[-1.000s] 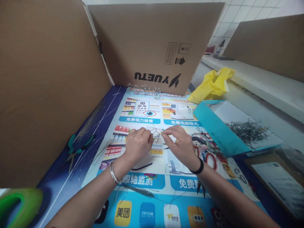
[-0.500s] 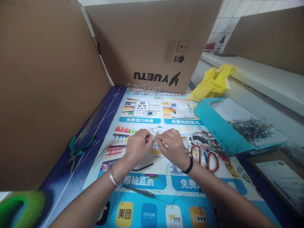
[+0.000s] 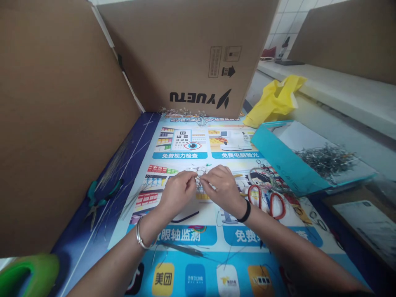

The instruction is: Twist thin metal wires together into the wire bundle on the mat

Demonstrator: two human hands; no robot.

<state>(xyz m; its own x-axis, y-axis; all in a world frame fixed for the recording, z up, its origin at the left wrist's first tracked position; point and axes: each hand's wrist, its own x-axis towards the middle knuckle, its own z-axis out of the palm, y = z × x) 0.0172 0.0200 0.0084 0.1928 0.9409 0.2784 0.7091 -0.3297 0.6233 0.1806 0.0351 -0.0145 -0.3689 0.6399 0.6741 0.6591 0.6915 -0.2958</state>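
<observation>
My left hand point(image 3: 177, 192), with a silver bangle on its wrist, and my right hand point(image 3: 224, 187), with a black band on its wrist, meet over a printed poster mat point(image 3: 192, 235). Both pinch a small tangle of thin wire point(image 3: 199, 175) between their fingertips, just above the mat. The fingers of each hand are curled and pressed together around the wire piece. Fine details of the wire are too small to make out.
Red-handled scissors point(image 3: 267, 200) lie right of my right hand. Teal pliers point(image 3: 100, 198) and loose straight wires point(image 3: 123, 165) lie at the left. A teal tray point(image 3: 278, 161) holds a heap of metal bits point(image 3: 324, 159). Cardboard walls point(image 3: 62, 115) stand left and behind. A yellow bag point(image 3: 275, 103) sits at the back right.
My right hand has moved left toward my left hand, uncovering the red scissors. Both hands keep pinching the wire tangle. The view has tilted slightly.
</observation>
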